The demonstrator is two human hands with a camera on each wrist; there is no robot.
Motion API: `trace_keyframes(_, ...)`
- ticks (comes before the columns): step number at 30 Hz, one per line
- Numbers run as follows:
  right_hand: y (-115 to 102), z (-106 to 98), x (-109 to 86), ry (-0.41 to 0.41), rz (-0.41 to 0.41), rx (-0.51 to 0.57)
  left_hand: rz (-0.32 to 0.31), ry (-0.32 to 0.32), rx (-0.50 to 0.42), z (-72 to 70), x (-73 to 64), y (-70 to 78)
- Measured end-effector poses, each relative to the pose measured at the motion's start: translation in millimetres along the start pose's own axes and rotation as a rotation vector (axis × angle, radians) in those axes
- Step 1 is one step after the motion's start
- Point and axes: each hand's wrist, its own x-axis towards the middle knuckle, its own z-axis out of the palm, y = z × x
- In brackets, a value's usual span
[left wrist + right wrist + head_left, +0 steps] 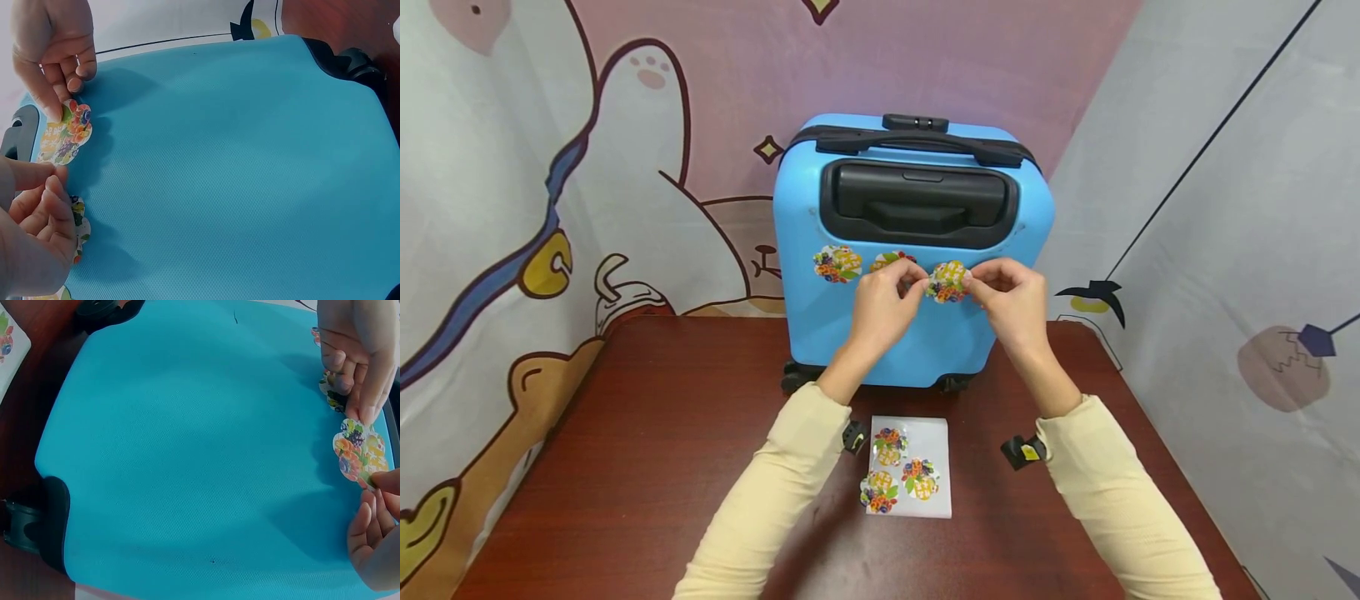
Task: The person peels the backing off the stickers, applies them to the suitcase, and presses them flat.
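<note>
A colourful fruit-pattern sticker (pixel 947 282) is held by its two sides against the front of a blue suitcase (pixel 895 333). My left hand (pixel 886 304) pinches its left edge between thumb and forefinger. On the opposite edge, my right hand (pixel 1013 302) pinches it the same way. Both wrist views show the sticker (pixel 359 452) close over the shell, with shadows of the hands beside it. Another sticker (pixel 838 264) is on the case at the left, and a second one (pixel 889 259) sits partly hidden behind my left hand.
A white sheet (pixel 936 504) with several similar stickers lies on the brown table (pixel 685 467), in front of the suitcase. The case stands upright on black wheels (pixel 797 377), near a cartoon-printed cloth backdrop (pixel 715 100). A black handle recess (pixel 921 204) is above the stickers.
</note>
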Motion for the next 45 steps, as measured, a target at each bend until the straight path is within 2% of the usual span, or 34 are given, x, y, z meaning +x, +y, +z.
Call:
trace_keyframes(8, 3.7, 4.3, -0.3, 0.07, -0.055, -0.024, 0.064, 0.068, 0.032, 5.2, 2.7, 1.0)
trace_keyframes(14, 4.2, 6.9, -1.4, 0.098, -0.063, -0.04, 0.103, 0.108, 0.076, 9.2, 2.0, 1.9)
trace_keyframes(25, 4.0, 10.4, -1.1, 0.166, -0.116, -0.048, 0.088, 0.174, 0.083, 14.1, 2.3, 2.7)
trace_keyframes(45, 2.2, 14.8, -2.0, 0.231, -0.183, -0.129, 0.117, 0.291, 0.123, 24.0, 2.5, -0.4)
